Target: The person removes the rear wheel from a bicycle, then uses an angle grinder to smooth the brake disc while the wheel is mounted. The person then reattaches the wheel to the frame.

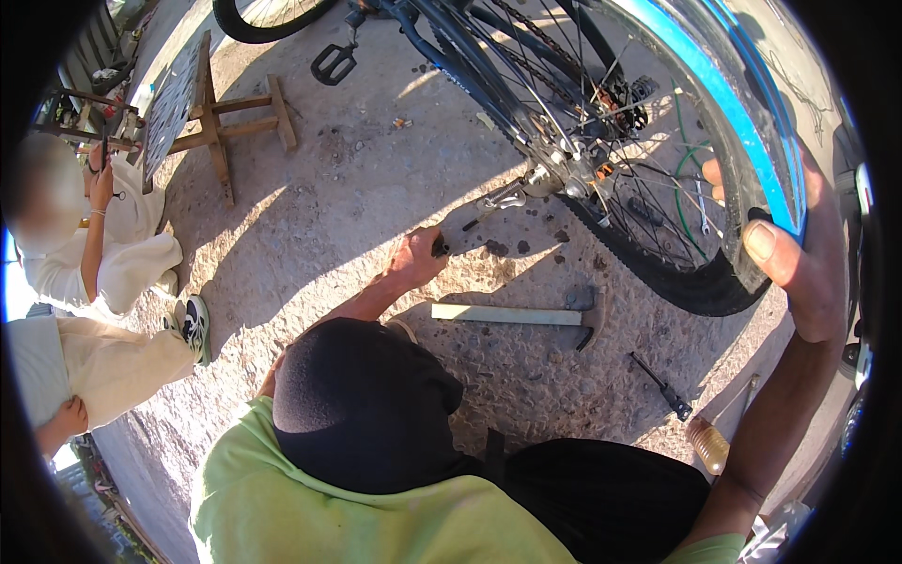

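Note:
A dark bicycle (pixel 451 56) is at the upper right, its spoked wheel (pixel 695 289) close to me. My right hand (pixel 794 273) is closed round the wheel's blue-banded outer edge, thumb on the near side and fingertips showing on the inner side. Low over the ground, left of the hub (pixel 564 169), my left hand (pixel 413 260) is closed. A short dark round end of something (pixel 440 245) sticks out of it; its kind is hidden. Just below lies a hammer (pixel 507 314) with a pale handle. My knees in black and my green top fill the lower middle.
A screwdriver-like tool (pixel 662 387) and an amber ribbed piece (pixel 707 446) lie at right. A wrench (pixel 702 209) and green cord (pixel 678 179) show behind the spokes. At left stand a wooden stand (pixel 221 122), a seated person (pixel 132 226) and another in beige trousers (pixel 122 367).

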`<state>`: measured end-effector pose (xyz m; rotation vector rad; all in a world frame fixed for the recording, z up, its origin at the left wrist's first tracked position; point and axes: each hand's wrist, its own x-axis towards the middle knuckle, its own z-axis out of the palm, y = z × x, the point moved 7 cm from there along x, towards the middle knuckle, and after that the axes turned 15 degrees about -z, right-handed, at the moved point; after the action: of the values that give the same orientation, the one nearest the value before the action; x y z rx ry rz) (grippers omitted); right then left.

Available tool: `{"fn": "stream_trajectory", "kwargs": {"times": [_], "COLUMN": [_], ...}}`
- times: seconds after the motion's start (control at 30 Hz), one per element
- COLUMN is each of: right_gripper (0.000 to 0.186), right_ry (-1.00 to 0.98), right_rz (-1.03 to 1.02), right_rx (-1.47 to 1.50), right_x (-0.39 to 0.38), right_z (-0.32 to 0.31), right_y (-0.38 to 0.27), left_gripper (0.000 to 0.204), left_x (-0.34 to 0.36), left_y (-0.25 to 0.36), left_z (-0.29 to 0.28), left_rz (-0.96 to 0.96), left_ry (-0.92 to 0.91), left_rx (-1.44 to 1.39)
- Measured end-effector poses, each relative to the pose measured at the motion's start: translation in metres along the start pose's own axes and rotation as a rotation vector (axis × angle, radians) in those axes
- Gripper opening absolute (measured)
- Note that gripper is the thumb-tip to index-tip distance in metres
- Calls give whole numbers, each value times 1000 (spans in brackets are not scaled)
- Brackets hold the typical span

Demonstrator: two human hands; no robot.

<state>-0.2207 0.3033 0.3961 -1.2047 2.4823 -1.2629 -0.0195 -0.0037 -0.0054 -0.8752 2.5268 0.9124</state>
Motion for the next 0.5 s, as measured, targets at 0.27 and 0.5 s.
{"fn": "stream_trajectory", "kwargs": {"times": [0.27, 0.5], "right_gripper": [104, 105], "right_ry": [23, 2], "right_rz": [13, 13], "right_rx": [-19, -4], "right_x": [-2, -1], "right_z": [-1, 0], "right_y": [3, 2], "left_gripper": [44, 48], "left_x": [-2, 1], "left_y": [3, -4], "left_z": [-1, 3], "left_rz": [11, -10], "left_ry": [6, -9], "left_rx": [-9, 7]}}
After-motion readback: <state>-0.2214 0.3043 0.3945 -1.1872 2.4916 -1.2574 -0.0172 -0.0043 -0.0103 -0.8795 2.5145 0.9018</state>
